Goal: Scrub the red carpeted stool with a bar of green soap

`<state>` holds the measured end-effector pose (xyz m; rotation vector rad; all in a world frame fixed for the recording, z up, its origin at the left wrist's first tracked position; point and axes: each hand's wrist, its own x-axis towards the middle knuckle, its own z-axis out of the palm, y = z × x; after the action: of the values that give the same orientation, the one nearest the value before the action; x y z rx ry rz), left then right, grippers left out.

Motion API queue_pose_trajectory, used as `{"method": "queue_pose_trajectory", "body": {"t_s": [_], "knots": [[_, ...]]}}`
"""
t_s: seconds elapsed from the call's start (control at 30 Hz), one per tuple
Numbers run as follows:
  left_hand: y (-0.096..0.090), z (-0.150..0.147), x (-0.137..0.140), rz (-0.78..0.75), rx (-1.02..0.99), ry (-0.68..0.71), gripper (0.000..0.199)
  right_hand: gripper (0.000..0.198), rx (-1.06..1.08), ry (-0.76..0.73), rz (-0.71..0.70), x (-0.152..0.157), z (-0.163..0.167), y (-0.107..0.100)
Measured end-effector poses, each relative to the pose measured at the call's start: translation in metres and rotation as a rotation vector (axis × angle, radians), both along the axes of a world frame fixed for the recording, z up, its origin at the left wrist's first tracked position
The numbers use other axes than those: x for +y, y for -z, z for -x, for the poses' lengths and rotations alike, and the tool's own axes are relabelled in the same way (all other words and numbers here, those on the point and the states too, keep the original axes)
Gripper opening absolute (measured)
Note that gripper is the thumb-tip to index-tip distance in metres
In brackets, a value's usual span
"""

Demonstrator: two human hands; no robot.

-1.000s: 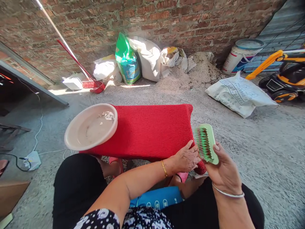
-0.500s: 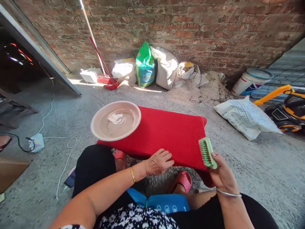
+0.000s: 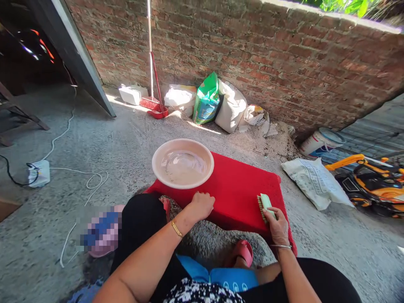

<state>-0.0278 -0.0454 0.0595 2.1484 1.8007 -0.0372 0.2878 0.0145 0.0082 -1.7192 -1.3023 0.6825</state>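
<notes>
A red, plush-looking cloth covers a low bench or table in front of my knees, its right end hanging down. My right hand grips a pale green scrub brush by its back, over the cloth's right part. The bristles point left, the brush tilted on its side. My left hand is closed at the cloth's near edge, its fingertips hidden; it seems to hold that edge. Just beyond it, a round pinkish basin with clear water stands on the cloth's left end.
Against the brick wall stand a broom and red dustpan, a green bag and white sacks. A white sack and an orange-black machine lie right. A white cable runs along the floor at left.
My view has shifted and tilted. The right hand has brought the brush inward from the cloth's right edge, turning its bristles left. My left hand's fingers have curled closed.
</notes>
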Motion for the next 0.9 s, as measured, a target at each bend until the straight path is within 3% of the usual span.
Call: {"method": "queue_pose_trajectory", "body": {"t_s": [0.2,0.4,0.9], "knots": [[0.0,0.019,0.022,0.116,-0.021,0.009,0.036,0.048,0.097,-0.012,0.048,0.002,0.0,-0.004],[0.006,0.001,0.028,0.191,0.043,-0.041,0.077,0.045,0.112,-0.053,0.121,0.012,0.0,-0.004],[0.015,-0.007,0.035,0.171,0.017,-0.101,0.073,0.046,0.062,-0.037,0.146,0.019,0.001,-0.002]]}}
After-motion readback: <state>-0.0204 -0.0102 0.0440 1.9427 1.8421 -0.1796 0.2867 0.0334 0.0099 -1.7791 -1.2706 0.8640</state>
